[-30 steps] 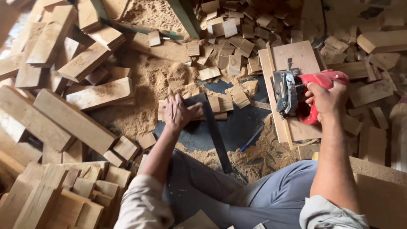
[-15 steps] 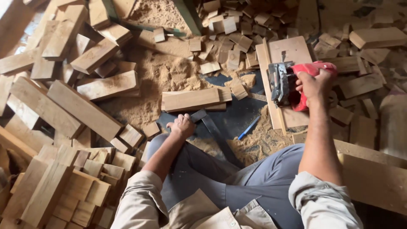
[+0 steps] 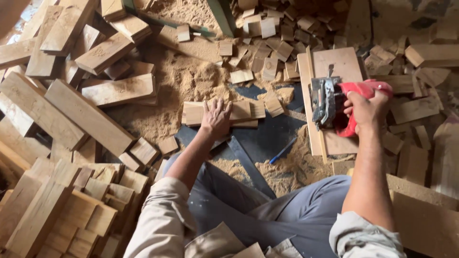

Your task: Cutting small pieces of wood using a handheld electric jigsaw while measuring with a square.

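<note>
1. The left hand [image 3: 216, 117] lay flat, fingers spread, palm down on a wood block [image 3: 222, 113]; it gripped nothing.
2. That block lay crosswise at the centre of the scene, partly on sawdust [image 3: 191, 81] and partly on a dark sheet [image 3: 267, 138].
3. The right hand [image 3: 366, 107] was closed around the red handle of a power planer [image 3: 334, 102].
4. The planer sat on a plank [image 3: 342, 64] at the right, its metal body to the left of the handle. The plank ran from near to far.
5. A blue pen [image 3: 282, 151] lay on the dark sheet, near of the block and left of the plank.
6. A dark metal strip [image 3: 248, 165] ran diagonally from below the left hand toward the person's legs.
7. Small offcuts [image 3: 272, 33] were scattered at the far side, between the block and the plank.
8. Long planks [image 3: 81, 112] lay piled at the left; stacked short blocks [image 3: 91, 200] stood at the near left.
9. The person sat in grey trousers [image 3: 287, 215], the sleeves rolled to the elbow.
</note>
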